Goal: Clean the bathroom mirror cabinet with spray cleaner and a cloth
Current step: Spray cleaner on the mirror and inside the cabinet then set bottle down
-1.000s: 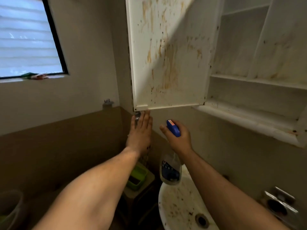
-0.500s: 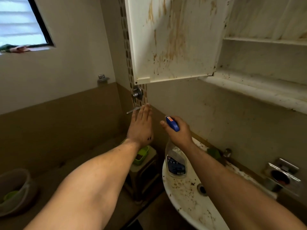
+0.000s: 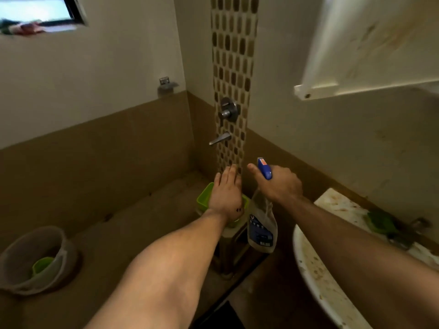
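Blue trigger head on a clear plastic bottle, gripped at the neck by the right hand at mid-frame, just left of the sink and well below the door of the cabinet at upper right. Fingers curled round the neck, one digit stretched forward beside the nozzle, body of the bottle hanging below the fist with a slight tilt. Probably light enough for one hand, fill level hard to read. Walls stiff and smooth, likely slick once wet, so the neck under the trigger judged the surest hold, with a finger free for squeezing. Left hand flat and holding nothing, fingers straight and close together, pointing far toward the mosaic strip, above a green tub on a stool. Impossible to tell whether touching the tub. Both forearms bare, stretched out from the near edge, almost parallel, the right one crossing over the sink's rim. Door swung open, inner face streaked brown, blurred. No cloth plainly in view. Bucket on the floor at near left, something green inside.
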